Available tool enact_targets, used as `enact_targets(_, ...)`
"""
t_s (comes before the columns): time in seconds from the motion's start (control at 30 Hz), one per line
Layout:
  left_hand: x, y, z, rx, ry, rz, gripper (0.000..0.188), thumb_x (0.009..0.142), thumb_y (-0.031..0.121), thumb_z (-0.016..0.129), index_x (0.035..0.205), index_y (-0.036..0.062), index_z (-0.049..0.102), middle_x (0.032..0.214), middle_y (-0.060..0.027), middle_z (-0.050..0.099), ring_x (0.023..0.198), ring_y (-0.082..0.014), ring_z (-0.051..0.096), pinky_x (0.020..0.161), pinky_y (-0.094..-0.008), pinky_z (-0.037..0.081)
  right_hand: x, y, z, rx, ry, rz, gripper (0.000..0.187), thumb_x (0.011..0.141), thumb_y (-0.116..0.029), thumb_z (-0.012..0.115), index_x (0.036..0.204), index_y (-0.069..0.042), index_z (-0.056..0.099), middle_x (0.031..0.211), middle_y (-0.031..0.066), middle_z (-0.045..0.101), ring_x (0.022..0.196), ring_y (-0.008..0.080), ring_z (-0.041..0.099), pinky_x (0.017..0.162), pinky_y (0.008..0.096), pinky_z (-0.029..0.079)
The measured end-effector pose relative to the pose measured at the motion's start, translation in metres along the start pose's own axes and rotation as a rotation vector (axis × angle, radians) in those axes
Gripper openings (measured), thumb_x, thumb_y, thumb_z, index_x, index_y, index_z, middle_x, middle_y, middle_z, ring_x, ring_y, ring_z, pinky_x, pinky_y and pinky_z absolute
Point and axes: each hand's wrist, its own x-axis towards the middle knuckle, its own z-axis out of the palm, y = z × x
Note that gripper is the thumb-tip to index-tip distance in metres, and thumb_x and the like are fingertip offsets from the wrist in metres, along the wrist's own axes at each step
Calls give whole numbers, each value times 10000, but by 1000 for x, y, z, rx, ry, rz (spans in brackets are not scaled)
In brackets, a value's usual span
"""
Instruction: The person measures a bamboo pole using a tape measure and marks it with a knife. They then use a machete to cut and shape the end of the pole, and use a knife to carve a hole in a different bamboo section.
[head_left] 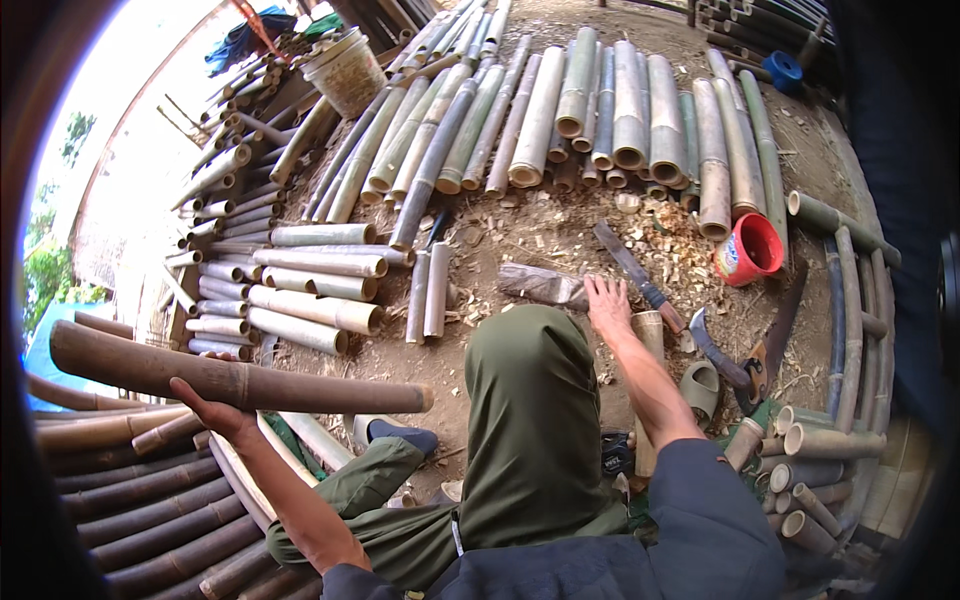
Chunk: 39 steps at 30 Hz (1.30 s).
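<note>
Bamboo pole (300,388), brown and thick, lies across the upturned left hand (215,412), raised above the stack of dark bamboo (150,520) at the left near corner of the dirt ground. Its right end hangs over bare earth, past the left foot (400,438). The palm sits under the pole nearer its thicker left end, probably because more of the weight lies there. The thumb stands out in front; I cannot tell whether the hidden fingers close around it.

The right hand (607,303), fingers slightly apart, reaches beyond the bent right knee (530,390) and rests at the right end of a wooden block (540,285), not clamped around it. That contact may steady the block or the body's lean.

A machete (632,272), a curved knife (715,345) and a saw (783,322) lie toward the ground's right edge, apparently kept within easy reach. Pale bamboo poles (540,115) lie side by side toward the far edge, perhaps so they stay sorted.
</note>
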Motion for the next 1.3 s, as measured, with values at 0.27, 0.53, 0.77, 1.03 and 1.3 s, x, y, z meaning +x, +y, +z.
enact_targets(0.27, -25, -48, 94, -202, -360, -252, 810, 878, 740, 498, 1117, -30, 572, 903, -137, 646, 795, -257, 653, 760, -354, 561, -21, 15, -1, 235, 229, 272, 687, 868, -234, 623, 1482, -95, 347, 1450, 212, 423, 1351, 397, 394, 1122, 513, 324)
enact_targets(0.53, -65, -201, 199, -215, -633, -572, 789, 914, 710, 452, 1234, -8, 529, 926, -161, 694, 785, -287, 692, 776, -405, 591, -47, 139, 10, 525, -61, 657, 419, 920, -346, 596, 1224, -57, 614, 1224, 233, 617, 1164, 400, 569, 976, 488, 458)
enact_targets(0.77, -151, -308, 282, 20, -835, -716, 707, 924, 545, 595, 1300, -47, 509, 1084, -150, 644, 964, -215, 635, 901, -346, 497, -73, 131, -21, 553, 48, 467, 381, 927, -368, 552, 1027, -15, 653, 1015, 256, 671, 995, 448, 624, 874, 517, 486)
enact_targets(1.03, -259, -364, 244, 341, -1014, -764, 639, 736, 350, 854, 1143, -68, 592, 951, -128, 689, 811, -183, 649, 747, -324, 530, -194, 120, -148, 991, 293, 572, 524, 796, -267, 813, 1185, 12, 601, 1028, 113, 682, 946, 183, 641, 844, 327, 512)
enact_targets(1.3, -257, -385, 202, 644, -1168, -771, 793, 699, 307, 833, 1271, -91, 454, 1105, -223, 620, 951, -273, 654, 794, -393, 567, -184, 203, -256, 382, 269, 902, 347, 811, -301, 732, 1027, -31, 718, 984, 220, 715, 944, 374, 692, 828, 426, 531)
